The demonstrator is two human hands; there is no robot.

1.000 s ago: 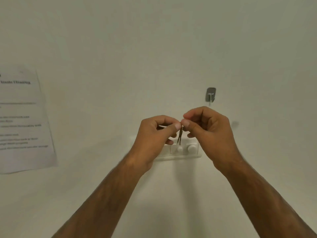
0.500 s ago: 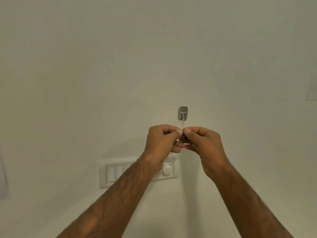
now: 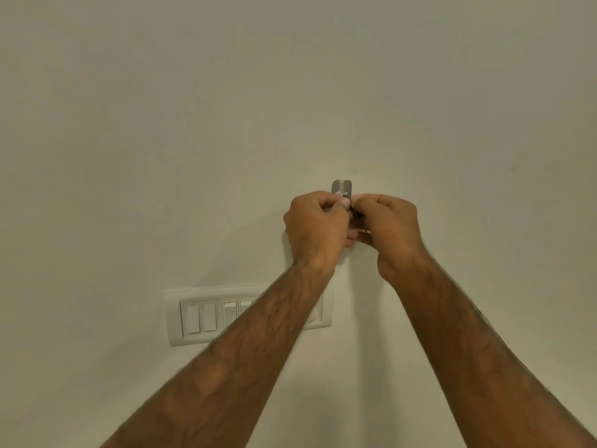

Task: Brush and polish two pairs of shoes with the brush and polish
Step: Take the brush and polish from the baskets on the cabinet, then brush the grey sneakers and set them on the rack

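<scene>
Left hand (image 3: 315,227) and right hand (image 3: 387,231) meet at the metal wall hook (image 3: 341,185), both pinching a small dark item (image 3: 357,215) I can't identify; shoes, brush and polish are out of view, so this looks like a side step, with looping it onto the hook next.

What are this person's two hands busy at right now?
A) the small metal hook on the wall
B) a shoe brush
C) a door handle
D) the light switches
A: the left hand and right hand meet, pinching a small dark item, right at the metal hook, above the switch panel.
</scene>
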